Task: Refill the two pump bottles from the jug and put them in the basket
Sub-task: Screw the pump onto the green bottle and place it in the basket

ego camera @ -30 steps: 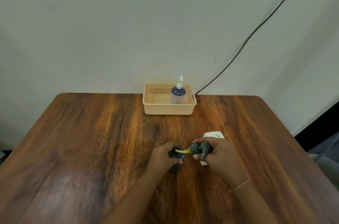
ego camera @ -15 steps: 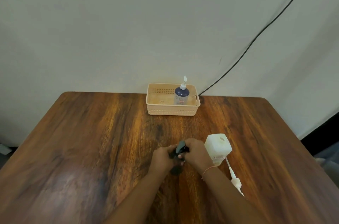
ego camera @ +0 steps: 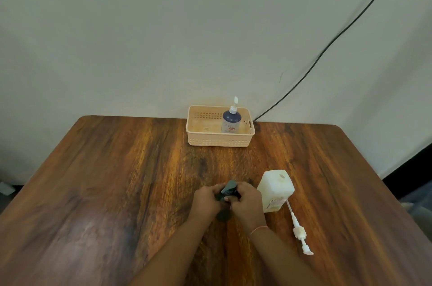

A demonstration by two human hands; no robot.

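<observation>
Table (ego camera: 117,180): dark-grained wood, its far edge against a pale wall; clock read with 12 at the wall and 6 at the person's side.
Dark pump bottle (ego camera: 224,215): a little toward 5 o'clock from the table's middle, held between both hands. Its dark body shows below the fingers and its grey-green spout (ego camera: 229,186) sticks out above them, pointing toward 12 o'clock.
Left hand (ego camera: 205,201): at the bottle's 9 o'clock side, fingers curled tight round its upper part, no gap to be seen.
Right hand (ego camera: 247,201): at the bottle's 3 o'clock side, fingers wrapped close round the pump top and meeting the left hand; a thin bracelet (ego camera: 258,229) sits on the wrist.
White jug (ego camera: 275,188): upright just beside the right hand, at its 3 o'clock, with an open hole in its top face.
White pump (ego camera: 299,232): lying flat at the jug's 5 o'clock, its tube end reaching the jug's foot, its nozzle toward the table's near edge.
Basket (ego camera: 217,139): peach plastic, at the table's 12 o'clock edge, well apart from the hands.
Blue pump bottle (ego camera: 231,122): standing upright inside the basket, in its 3 o'clock half, with a white pump fitted.
Cable (ego camera: 327,47): black, running down the wall from 1 o'clock to a spot behind the basket's right end.
</observation>
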